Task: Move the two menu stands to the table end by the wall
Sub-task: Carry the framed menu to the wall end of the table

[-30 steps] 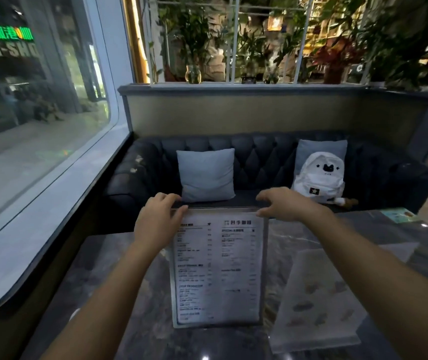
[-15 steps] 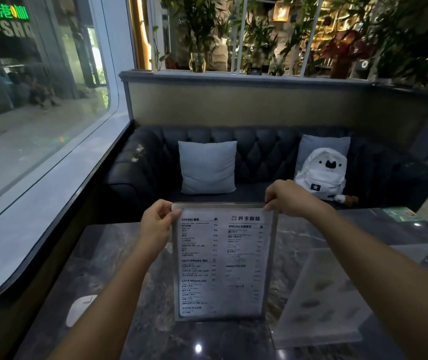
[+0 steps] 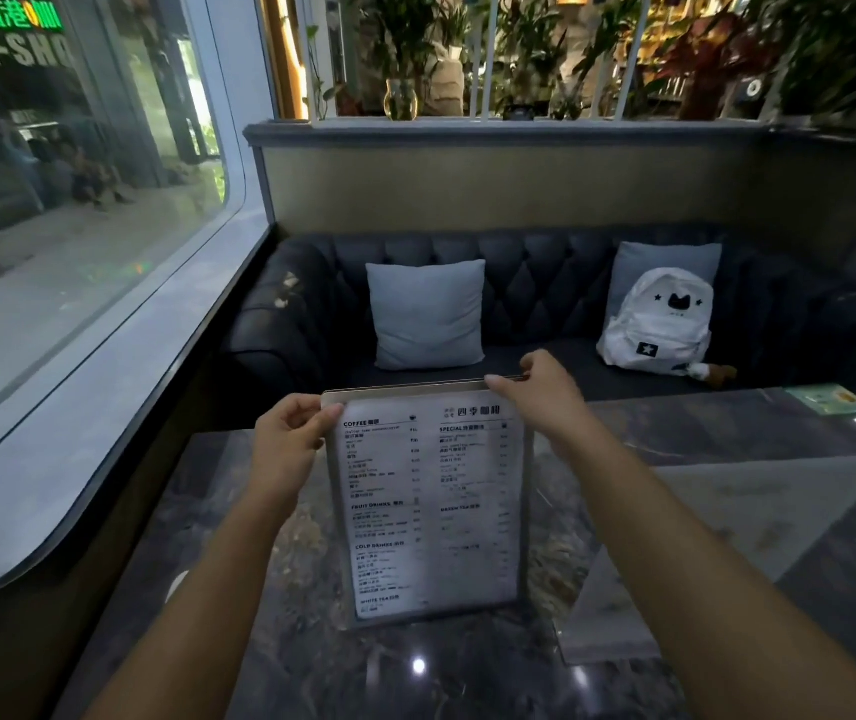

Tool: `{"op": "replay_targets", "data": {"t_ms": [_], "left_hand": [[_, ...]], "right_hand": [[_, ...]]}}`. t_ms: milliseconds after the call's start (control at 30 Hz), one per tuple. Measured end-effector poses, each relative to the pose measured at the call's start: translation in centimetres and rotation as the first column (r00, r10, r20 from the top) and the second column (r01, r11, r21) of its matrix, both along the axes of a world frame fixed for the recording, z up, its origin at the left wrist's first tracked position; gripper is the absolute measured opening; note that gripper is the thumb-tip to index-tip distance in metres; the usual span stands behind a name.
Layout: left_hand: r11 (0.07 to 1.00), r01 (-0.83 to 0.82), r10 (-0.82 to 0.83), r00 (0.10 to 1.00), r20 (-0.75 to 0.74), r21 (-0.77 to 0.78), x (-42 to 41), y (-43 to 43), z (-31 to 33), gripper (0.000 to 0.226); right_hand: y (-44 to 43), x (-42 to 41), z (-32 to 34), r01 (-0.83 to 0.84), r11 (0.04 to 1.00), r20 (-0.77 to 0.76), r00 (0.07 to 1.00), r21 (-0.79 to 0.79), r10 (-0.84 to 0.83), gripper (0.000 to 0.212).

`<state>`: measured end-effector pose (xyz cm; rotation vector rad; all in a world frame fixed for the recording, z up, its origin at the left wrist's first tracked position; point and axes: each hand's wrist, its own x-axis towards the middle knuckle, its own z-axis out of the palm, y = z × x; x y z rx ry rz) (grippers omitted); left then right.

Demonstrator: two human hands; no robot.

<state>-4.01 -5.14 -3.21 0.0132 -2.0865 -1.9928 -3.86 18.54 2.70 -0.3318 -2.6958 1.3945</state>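
Along the left runs the window ledge (image 3: 77, 459), with the dark marble table (image 3: 280, 641) butting against it. That side looks like the wall end the task means.

The left hand (image 3: 288, 439) pinches the upper left corner of the upright menu stand (image 3: 428, 504), thumb on the printed face and fingers curled behind the edge. The stand sits near the middle of the table, facing the camera, its foot down at the tabletop. Whether it rests there or is lifted just clear I cannot tell.

The right hand (image 3: 540, 392) clamps the top edge near the right corner, thumb in front and fingers over the back.

Right of the stand, a second clear menu stand (image 3: 685, 553) lies tilted on the table, apart from both hands and not yet handled. Beyond the table are a dark sofa (image 3: 535, 283), a grey cushion (image 3: 425, 314) and a white backpack (image 3: 659, 324).

The stand in hand looks like a rigid acrylic or metal-framed sheet: light, stiff, smooth and likely slippery at the faces. It is tall for its base, so it would tip easily if pushed high up. Gripping both top corners, as now, keeps it square. A hold lower on the side edges would steady it more when setting it down. The glossy stone may let the foot slide.
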Motion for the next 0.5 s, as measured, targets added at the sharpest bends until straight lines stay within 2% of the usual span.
{"op": "replay_targets", "data": {"t_ms": [67,100,200,333,500], "left_hand": [[1.000,0.010,-0.010,1.000,0.013,0.010,0.2,0.1,-0.3,0.007],[1.000,0.016,-0.017,1.000,0.023,0.009,0.4,0.0,-0.5,0.011],[1.000,0.028,-0.028,0.997,0.065,0.007,1.0,-0.4,-1.7,0.019],[1.000,0.012,-0.016,0.987,0.160,0.023,1.8,-1.0,-4.1,0.019],[0.997,0.022,-0.042,0.967,0.253,0.079,3.0,-1.0,-6.9,0.008]], "right_hand": [[-0.7,0.3,-1.6,0.109,0.984,-0.049,0.992,-0.140,-0.117,0.059],[-0.9,0.6,-2.5,0.152,0.967,-0.071,0.983,-0.202,-0.170,0.060],[-1.0,1.6,-5.4,0.188,0.908,-0.099,0.965,-0.375,-0.241,0.046],[-0.7,3.0,-9.2,0.252,0.837,-0.019,0.954,-0.486,-0.298,0.023],[-0.8,4.1,-12.4,0.357,0.750,0.090,0.924,-0.557,-0.372,0.025]]}}
